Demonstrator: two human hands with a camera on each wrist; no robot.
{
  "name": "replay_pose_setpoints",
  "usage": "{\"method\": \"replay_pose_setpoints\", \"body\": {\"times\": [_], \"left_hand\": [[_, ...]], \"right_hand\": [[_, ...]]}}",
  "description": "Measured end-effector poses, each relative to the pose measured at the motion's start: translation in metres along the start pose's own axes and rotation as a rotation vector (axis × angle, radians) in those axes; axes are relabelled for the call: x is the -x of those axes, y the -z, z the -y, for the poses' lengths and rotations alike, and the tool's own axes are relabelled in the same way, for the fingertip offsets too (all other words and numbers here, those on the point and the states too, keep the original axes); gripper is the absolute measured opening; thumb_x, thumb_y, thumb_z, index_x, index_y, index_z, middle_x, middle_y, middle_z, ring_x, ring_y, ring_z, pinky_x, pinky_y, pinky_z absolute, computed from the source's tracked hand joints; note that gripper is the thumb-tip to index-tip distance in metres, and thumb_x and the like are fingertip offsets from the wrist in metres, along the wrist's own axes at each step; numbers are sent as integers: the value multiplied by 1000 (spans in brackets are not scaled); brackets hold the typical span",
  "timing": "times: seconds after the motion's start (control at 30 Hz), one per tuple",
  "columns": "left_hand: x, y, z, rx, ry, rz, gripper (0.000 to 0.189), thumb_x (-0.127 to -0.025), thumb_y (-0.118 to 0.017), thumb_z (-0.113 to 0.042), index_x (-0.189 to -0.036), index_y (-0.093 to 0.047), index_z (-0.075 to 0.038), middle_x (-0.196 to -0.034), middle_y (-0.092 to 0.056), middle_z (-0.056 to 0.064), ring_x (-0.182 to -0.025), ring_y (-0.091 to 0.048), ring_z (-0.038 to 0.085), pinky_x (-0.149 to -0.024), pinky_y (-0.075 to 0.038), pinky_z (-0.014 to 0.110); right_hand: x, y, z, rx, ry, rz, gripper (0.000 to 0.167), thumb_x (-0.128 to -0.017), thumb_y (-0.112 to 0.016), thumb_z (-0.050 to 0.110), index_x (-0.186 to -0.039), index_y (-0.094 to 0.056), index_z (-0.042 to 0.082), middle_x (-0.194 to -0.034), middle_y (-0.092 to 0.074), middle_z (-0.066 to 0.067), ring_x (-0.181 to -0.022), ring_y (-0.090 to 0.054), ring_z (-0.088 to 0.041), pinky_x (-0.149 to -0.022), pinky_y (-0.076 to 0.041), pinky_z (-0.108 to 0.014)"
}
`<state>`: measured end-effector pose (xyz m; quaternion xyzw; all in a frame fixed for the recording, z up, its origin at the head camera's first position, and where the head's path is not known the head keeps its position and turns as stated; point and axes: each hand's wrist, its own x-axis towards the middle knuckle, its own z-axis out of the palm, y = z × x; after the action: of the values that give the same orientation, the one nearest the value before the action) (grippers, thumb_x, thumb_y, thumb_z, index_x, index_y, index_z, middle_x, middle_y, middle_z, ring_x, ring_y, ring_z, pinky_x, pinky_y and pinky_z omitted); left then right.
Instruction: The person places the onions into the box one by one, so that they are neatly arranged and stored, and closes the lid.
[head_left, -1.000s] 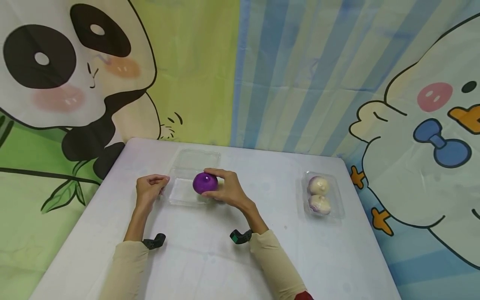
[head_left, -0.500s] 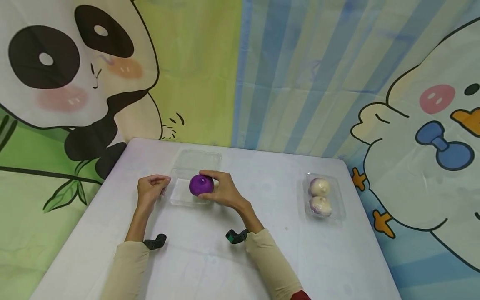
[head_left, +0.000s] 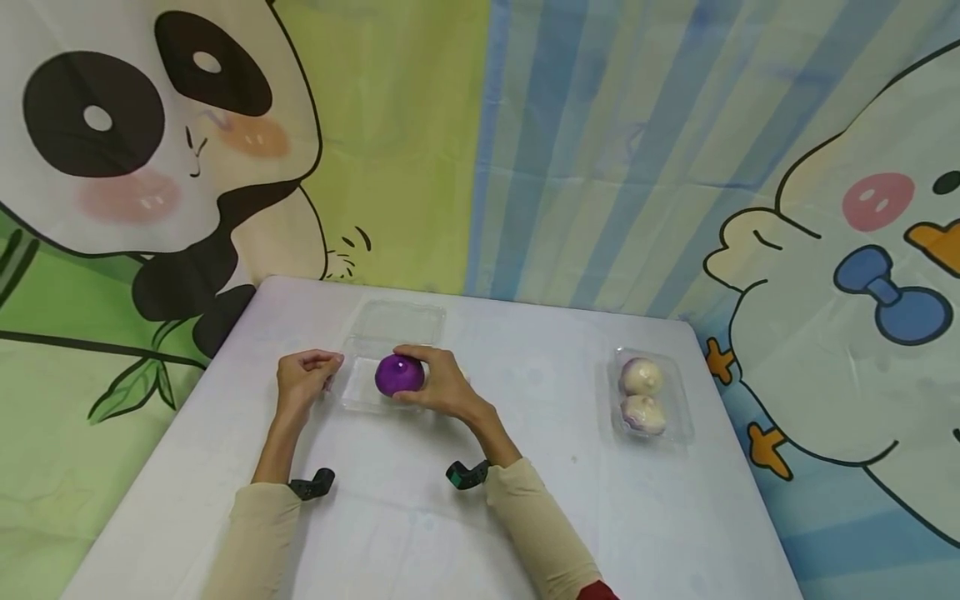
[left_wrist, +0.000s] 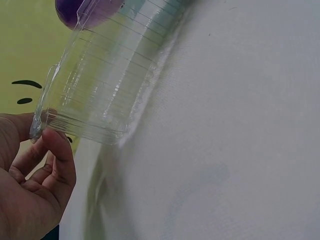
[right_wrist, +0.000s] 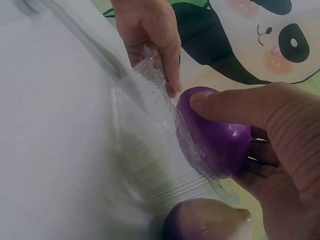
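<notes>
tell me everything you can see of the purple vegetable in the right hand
The purple vegetable is rounded, deep purple and glossy, its skin smooth where visible; the side toward the palm is hidden. The right hand grips it, thumb on one side, fingers on the other, at the open clear plastic box. Whether it touches the box is unclear.

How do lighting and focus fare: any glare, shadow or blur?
Head view: small glint on the purple vegetable, soft shadow on the white table below the right hand; left wrist: greyer light, pale highlights streaking the clear container; right wrist: the container's lower part blurs hazily.
</notes>
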<state>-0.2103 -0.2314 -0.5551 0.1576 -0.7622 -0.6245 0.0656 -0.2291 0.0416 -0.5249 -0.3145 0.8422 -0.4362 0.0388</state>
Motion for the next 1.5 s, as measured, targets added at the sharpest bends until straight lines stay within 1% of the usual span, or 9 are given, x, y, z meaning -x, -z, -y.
{"method": "replay_pose_setpoints", "body": {"times": [0.13, 0.3, 0.5, 0.6, 0.73, 0.93, 1.0, 1.23, 1.5], "left_hand": [[1, 0, 0, 0, 9, -3, 30, -100, -82, -15, -115, -76, 10, -74, -74, -3, -58, -56, 4, -49, -47, 18], [0, -1, 1, 5, -6, -1, 30, -100, -82, -15, -114, -76, 11, -74, -75, 0, -57, -57, 4, -49, -48, 19], [-2, -2, -1, -1, -21, 2, 31, -99, -82, -15, -113, -76, 11, -72, -74, -2, -56, -56, 4, -48, -47, 19], [-3, -2, -4, 2, -29, 2, 31, -99, -83, -15, -113, -76, 11, -71, -73, -2, -55, -56, 4, -48, -47, 20], [-3, -1, -5, 3, -20, 3, 32, -99, -83, -14, -114, -75, 12, -71, -74, -2, -56, -56, 4, -49, -48, 19], [-3, -2, -6, 4, -22, -5, 30, -99, -82, -12, -114, -76, 12, -70, -73, -5, -57, -57, 2, -50, -48, 17], [-3, -2, -5, 7, -23, -3, 28, -99, -81, -11, -113, -76, 13, -70, -72, -6, -57, -57, 1, -50, -48, 17], [-3, 0, -4, -13, -18, 17, 32, -99, -83, -15, -114, -75, 12, -70, -72, -6, -58, -57, 1, -51, -50, 17], [-1, 3, -2, -12, -8, 21, 31, -98, -83, -14, -114, -76, 12, -71, -71, -6, -58, -57, 2, -51, -49, 18]], "right_hand": [[-1, -4, 1, -2, -24, 6, 73, -82, -97, 13, -147, -66, 4, -152, -68, -12, -146, -62, -28, -121, -54, -38], [-3, -6, 2, 15, -34, 17, 72, -83, -97, 13, -147, -65, 2, -150, -69, -14, -144, -64, -30, -120, -55, -40], [-9, -6, 3, 104, -30, 72, 71, -85, -94, 16, -147, -63, 0, -147, -70, -15, -138, -67, -29, -117, -57, -38], [-12, -5, 5, 152, -27, 101, 70, -86, -93, 17, -147, -62, -1, -146, -71, -15, -136, -67, -29, -119, -55, -40], [-15, -3, 9, 195, -42, 140, 69, -86, -92, 17, -146, -62, -1, -145, -71, -15, -136, -66, -30, -120, -53, -43], [-20, 0, 16, 250, -63, 209, 67, -87, -93, 18, -143, -63, -1, -140, -72, -13, -133, -66, -29, -117, -55, -39], [-21, 1, 18, 256, -65, 230, 67, -86, -95, 17, -142, -64, -2, -139, -72, -13, -133, -66, -30, -117, -56, -38], [-24, 6, 23, 241, -76, 267, 68, -82, -97, 9, -140, -64, -3, -140, -71, -15, -136, -63, -32, -119, -54, -38], [-23, 6, 23, 269, -68, 277, 71, -82, -98, 13, -141, -63, -3, -141, -70, -15, -136, -63, -32, -120, -53, -39]]}}
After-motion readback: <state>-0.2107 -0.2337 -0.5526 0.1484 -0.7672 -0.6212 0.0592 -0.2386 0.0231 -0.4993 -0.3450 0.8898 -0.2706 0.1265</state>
